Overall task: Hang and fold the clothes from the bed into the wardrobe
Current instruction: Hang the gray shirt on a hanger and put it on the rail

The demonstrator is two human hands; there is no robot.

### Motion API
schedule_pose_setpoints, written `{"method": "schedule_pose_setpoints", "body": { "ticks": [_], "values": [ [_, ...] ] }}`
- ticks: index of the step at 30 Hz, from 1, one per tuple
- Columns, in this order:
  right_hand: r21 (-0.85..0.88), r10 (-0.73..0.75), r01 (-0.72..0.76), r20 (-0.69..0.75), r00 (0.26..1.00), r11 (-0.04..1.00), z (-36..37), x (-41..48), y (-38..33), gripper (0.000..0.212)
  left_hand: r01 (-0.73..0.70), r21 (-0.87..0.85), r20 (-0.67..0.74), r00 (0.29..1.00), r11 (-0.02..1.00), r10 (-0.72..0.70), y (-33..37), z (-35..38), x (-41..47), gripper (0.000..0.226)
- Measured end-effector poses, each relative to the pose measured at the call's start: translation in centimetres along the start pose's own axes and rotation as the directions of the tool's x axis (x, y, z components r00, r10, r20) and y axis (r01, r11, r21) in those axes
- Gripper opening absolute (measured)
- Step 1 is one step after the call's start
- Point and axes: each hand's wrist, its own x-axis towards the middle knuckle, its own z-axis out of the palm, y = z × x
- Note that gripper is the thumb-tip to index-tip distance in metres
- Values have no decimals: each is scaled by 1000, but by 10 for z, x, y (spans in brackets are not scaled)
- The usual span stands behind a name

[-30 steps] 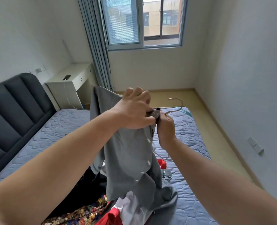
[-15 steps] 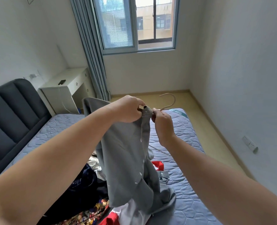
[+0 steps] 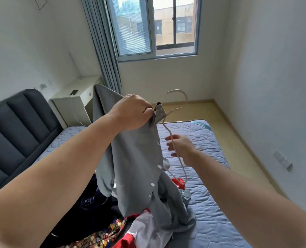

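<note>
A grey button-up shirt [image 3: 138, 158] hangs in the air over the bed, its hem trailing onto the clothes pile. My left hand [image 3: 130, 112] grips the shirt at the collar. A thin pale wire hanger [image 3: 177, 108] sticks out of the collar, hook up, with one shoulder arm running down outside the shirt. My right hand [image 3: 181, 146] is lower, by that arm of the hanger, fingers spread and loosely bent; the wire crosses the hand. The wardrobe is out of view.
A pile of clothes [image 3: 116, 228], dark, patterned, red and white, lies on the blue quilted mattress [image 3: 211, 221]. A dark padded headboard [image 3: 14, 126] and a white bedside table [image 3: 73, 99] stand on the left. Bare floor [image 3: 225, 129] runs along the right wall under the window.
My right hand has dropped from the collar down along the hanger's arm and its fingers have spread. The hanger's shoulder arm now shows outside the shirt. The left hand keeps holding the collar.
</note>
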Motion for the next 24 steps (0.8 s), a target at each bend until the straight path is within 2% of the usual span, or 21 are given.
{"method": "schedule_pose_setpoints", "body": {
  "ticks": [3,7,9,11,13,15,16,18,20,21,24],
  "values": [
    [-241,149,-116,124,981,963,5,3,7,38,64,-141,-23,997,988,-68,-1,-7,-5,32],
    [-415,160,-51,234,959,909,17,5,13,74,143,-267,-45,986,953,-161,-5,-10,-11,70],
    [-454,180,-29,292,939,890,25,6,17,72,182,-281,-28,980,942,-198,-6,-10,-16,81],
    [-519,207,-23,300,931,855,31,8,21,54,178,-280,13,983,943,-181,-6,-10,-21,87],
    [-589,199,4,279,939,808,33,10,26,37,188,-319,25,981,929,-190,-8,-9,-25,81],
    [-637,170,44,271,947,770,32,13,29,31,211,-373,21,975,903,-219,-10,-8,-29,66],
    [-652,172,63,290,941,755,31,14,30,33,220,-392,19,973,893,-231,-11,-6,-30,58],
    [-672,220,77,346,912,736,30,13,31,54,238,-428,27,968,872,-251,-12,-6,-32,46],
    [-645,256,56,380,889,762,30,10,33,75,257,-477,42,962,840,-270,-11,-6,-32,42],
    [-616,262,43,396,880,786,31,9,34,79,271,-505,49,957,820,-286,-10,-7,-32,42],
    [-563,268,20,424,865,826,36,7,38,66,271,-579,50,953,769,-299,-6,-6,-32,47]
  ]
}}
